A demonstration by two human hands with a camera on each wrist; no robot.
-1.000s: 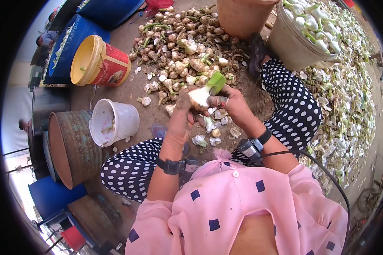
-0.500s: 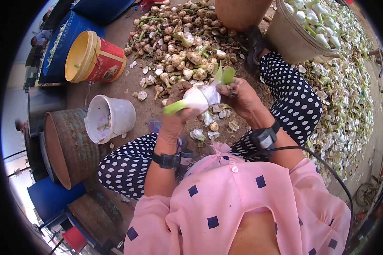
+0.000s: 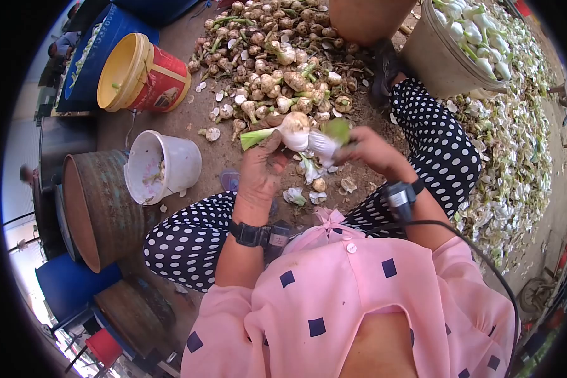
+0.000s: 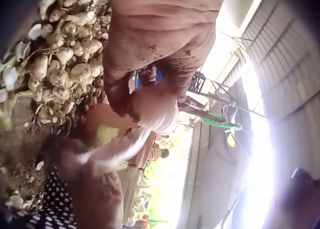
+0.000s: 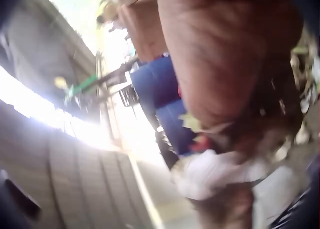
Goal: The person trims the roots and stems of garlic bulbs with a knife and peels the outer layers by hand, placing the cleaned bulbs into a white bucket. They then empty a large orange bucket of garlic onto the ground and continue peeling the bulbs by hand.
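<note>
My left hand (image 3: 261,165) grips a white garlic bulb (image 3: 294,129) whose cut green stem (image 3: 256,138) sticks out to the left. A pale strip of outer skin (image 3: 323,146) stretches from the bulb toward my right hand (image 3: 377,152), which pinches it beside a blurred green leaf end (image 3: 337,130). In the left wrist view, dirt-marked fingers curl round the bulb (image 4: 159,109) while the strip runs down to the other hand. Blurred white skin (image 5: 207,174) shows below my fingers in the right wrist view.
Unpeeled garlic (image 3: 258,69) lies heaped ahead. A white bucket (image 3: 181,167) and a yellow-red bucket (image 3: 164,82) stand left. At upper right, a beige bucket (image 3: 431,60) holds white bulbs, and peeled skins (image 3: 504,170) cover the ground. A cable (image 3: 482,255) runs from the right wrist.
The two hands were together at the bulb. My right hand has pulled away to the right with a strip of skin and leaf, while the bulb's stem has come to point left.
</note>
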